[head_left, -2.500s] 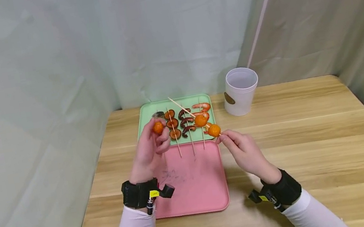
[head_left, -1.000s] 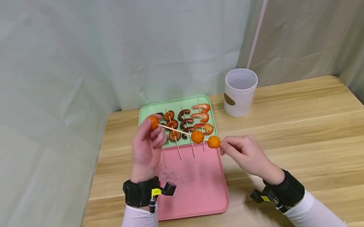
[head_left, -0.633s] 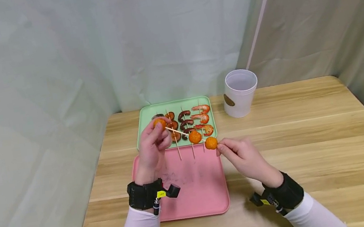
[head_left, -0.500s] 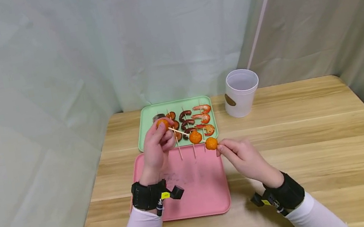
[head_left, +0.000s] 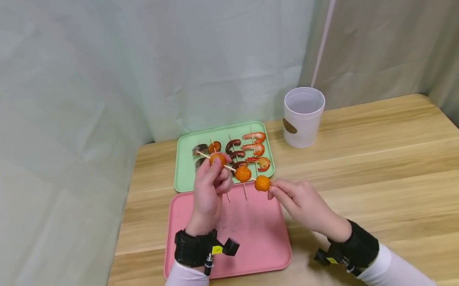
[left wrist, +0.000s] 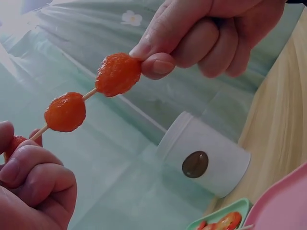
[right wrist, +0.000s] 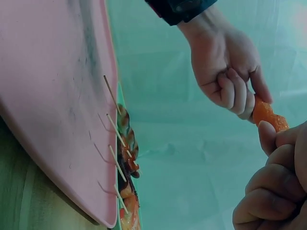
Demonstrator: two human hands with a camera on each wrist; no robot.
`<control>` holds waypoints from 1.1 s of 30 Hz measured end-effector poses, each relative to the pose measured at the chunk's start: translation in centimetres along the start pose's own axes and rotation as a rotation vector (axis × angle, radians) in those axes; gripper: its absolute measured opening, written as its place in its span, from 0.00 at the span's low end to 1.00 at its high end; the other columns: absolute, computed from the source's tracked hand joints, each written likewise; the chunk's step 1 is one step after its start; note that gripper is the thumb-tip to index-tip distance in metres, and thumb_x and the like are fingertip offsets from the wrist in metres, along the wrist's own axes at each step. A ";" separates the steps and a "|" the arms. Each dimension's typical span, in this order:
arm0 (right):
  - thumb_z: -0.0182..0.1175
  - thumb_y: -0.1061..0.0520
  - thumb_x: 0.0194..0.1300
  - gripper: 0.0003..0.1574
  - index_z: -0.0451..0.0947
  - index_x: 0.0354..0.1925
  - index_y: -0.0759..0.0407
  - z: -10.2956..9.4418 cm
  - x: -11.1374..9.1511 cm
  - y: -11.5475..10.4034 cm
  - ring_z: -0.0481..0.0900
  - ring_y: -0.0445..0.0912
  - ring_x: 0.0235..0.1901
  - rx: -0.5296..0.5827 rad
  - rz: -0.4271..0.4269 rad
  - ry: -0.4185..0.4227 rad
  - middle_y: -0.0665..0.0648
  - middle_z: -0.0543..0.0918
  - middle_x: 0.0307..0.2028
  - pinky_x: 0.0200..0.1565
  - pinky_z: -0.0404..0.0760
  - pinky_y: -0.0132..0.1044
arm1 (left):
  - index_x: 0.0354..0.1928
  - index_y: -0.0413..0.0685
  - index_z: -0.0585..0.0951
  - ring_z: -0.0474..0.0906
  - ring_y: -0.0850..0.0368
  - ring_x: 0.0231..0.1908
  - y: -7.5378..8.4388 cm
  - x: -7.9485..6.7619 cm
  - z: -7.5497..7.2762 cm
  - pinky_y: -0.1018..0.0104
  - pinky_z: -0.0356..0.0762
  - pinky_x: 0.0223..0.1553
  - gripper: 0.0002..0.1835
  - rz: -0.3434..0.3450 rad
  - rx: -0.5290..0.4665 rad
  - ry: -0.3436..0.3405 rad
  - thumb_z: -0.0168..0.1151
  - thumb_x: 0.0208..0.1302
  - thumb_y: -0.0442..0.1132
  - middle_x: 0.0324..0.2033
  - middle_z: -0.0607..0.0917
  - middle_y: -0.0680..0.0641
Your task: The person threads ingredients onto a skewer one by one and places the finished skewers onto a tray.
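Note:
In the head view my left hand (head_left: 209, 192) pinches an orange food ball (head_left: 216, 159) between thumb and fingers. A thin wooden skewer (head_left: 202, 155) runs through this ball, and its tip sticks out on the far left side. Two more orange balls, a middle one (head_left: 243, 174) and a right one (head_left: 262, 183), sit threaded along the same stick. My right hand (head_left: 305, 203) pinches the skewer's other end, fingertips right at the right ball. The left wrist view shows the left hand's fingers (left wrist: 41, 182) covering most of their ball. Everything held hangs above the trays.
Behind the hands lies a green tray (head_left: 184, 143) with skewers of shrimp (head_left: 256, 149), octopus-like tentacles (head_left: 233, 145), mushroom slices (head_left: 214, 146) and dark pieces (head_left: 199, 149). A pink tray (head_left: 257, 254) lies nearer on the wooden table (head_left: 400, 185). A white bucket (head_left: 305, 122) stands at the back.
The left hand has moved right, towards the right hand. The skewer tip, earlier outside the left ball, now pokes out through its far side. The right hand has shifted slightly left.

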State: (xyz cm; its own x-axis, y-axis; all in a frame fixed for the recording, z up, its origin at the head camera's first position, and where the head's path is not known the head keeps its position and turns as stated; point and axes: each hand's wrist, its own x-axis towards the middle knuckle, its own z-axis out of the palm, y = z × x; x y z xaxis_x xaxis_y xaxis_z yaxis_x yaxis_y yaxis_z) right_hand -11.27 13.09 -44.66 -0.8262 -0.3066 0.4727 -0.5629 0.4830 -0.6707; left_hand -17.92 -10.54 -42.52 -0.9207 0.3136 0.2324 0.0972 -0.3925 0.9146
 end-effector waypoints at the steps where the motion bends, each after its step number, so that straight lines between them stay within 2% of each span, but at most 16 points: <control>1: 0.59 0.62 0.81 0.10 0.84 0.40 0.54 -0.1 0.0 0.0 0.81 0.40 0.32 0.011 0.013 -0.004 0.47 0.87 0.34 0.38 0.83 0.39 | 0.54 0.39 0.73 0.50 0.56 0.15 0.1 0.0 0.0 0.56 0.45 0.23 0.20 -0.003 0.008 -0.004 0.48 0.87 0.51 0.19 0.56 0.53; 6: 0.57 0.59 0.83 0.12 0.84 0.40 0.53 0.2 0.1 0.1 0.83 0.46 0.34 0.081 0.060 -0.018 0.47 0.87 0.36 0.39 0.82 0.39 | 0.58 0.41 0.75 0.47 0.54 0.15 0.4 0.0 -0.6 0.56 0.43 0.22 0.19 -0.006 0.018 -0.041 0.47 0.88 0.50 0.19 0.55 0.52; 11: 0.54 0.57 0.85 0.15 0.84 0.40 0.50 0.7 0.4 0.1 0.79 0.44 0.33 0.105 0.130 -0.021 0.45 0.84 0.33 0.38 0.78 0.39 | 0.69 0.39 0.72 0.45 0.56 0.15 0.7 0.0 -1.8 0.59 0.41 0.21 0.26 -0.044 -0.007 -0.063 0.43 0.88 0.54 0.20 0.53 0.53; 14: 0.51 0.55 0.86 0.16 0.83 0.41 0.49 1.0 0.8 -0.3 0.74 0.43 0.30 0.132 0.204 -0.036 0.45 0.77 0.28 0.36 0.73 0.38 | 0.68 0.41 0.69 0.46 0.56 0.15 1.0 -0.1 -2.8 0.61 0.42 0.21 0.27 -0.078 0.038 -0.010 0.39 0.88 0.57 0.21 0.53 0.51; 17: 0.47 0.55 0.87 0.17 0.82 0.43 0.52 1.6 1.6 -0.8 0.67 0.44 0.26 0.213 0.275 -0.056 0.48 0.69 0.25 0.32 0.67 0.38 | 0.64 0.45 0.69 0.47 0.57 0.15 1.4 -0.2 -4.0 0.62 0.43 0.21 0.24 -0.077 0.086 0.084 0.39 0.88 0.57 0.21 0.54 0.50; 19: 0.44 0.56 0.88 0.18 0.80 0.46 0.58 2.3 2.2 -1.4 0.64 0.44 0.24 0.328 0.321 -0.082 0.50 0.66 0.24 0.30 0.63 0.36 | 0.61 0.46 0.69 0.47 0.58 0.15 1.7 -0.4 -4.8 0.61 0.42 0.21 0.21 -0.047 0.082 0.152 0.39 0.88 0.55 0.21 0.54 0.49; 22: 0.38 0.56 0.89 0.20 0.74 0.51 0.66 4.0 3.2 -2.4 0.58 0.44 0.23 0.571 0.404 -0.146 0.51 0.61 0.24 0.29 0.60 0.34 | 0.52 0.46 0.71 0.45 0.59 0.15 2.3 -0.6 -5.9 0.62 0.41 0.21 0.16 0.042 0.052 0.247 0.40 0.88 0.50 0.20 0.54 0.50; 25: 0.37 0.54 0.90 0.19 0.69 0.54 0.67 6.1 4.5 -3.5 0.55 0.45 0.24 0.758 0.491 -0.214 0.52 0.58 0.26 0.30 0.58 0.34 | 0.45 0.46 0.70 0.43 0.59 0.15 3.0 -0.8 -6.9 0.63 0.39 0.21 0.13 0.141 0.011 0.323 0.41 0.88 0.45 0.20 0.53 0.51; 28: 0.39 0.52 0.90 0.17 0.68 0.52 0.65 8.5 5.8 -3.6 0.57 0.45 0.26 0.768 0.538 -0.240 0.52 0.61 0.28 0.32 0.59 0.35 | 0.42 0.46 0.70 0.43 0.60 0.15 3.7 -1.1 -7.6 0.63 0.39 0.21 0.13 0.209 -0.005 0.358 0.43 0.88 0.44 0.20 0.53 0.51; 33: 0.41 0.53 0.90 0.19 0.69 0.50 0.69 12.4 7.6 -2.9 0.59 0.45 0.27 0.678 0.556 -0.251 0.54 0.68 0.30 0.35 0.61 0.37 | 0.36 0.45 0.67 0.46 0.60 0.14 4.3 -1.6 -7.9 0.61 0.39 0.21 0.16 0.232 0.054 0.387 0.43 0.88 0.43 0.20 0.55 0.50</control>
State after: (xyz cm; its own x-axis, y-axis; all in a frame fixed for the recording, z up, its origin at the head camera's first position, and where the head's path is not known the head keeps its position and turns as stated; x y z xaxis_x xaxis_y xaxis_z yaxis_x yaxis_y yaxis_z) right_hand -16.21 -0.85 -46.22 -0.9184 -0.3817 -0.1043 0.0909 0.0530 -0.9944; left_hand -19.06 -19.60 -41.54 -0.9448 -0.1278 0.3017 0.3276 -0.3650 0.8715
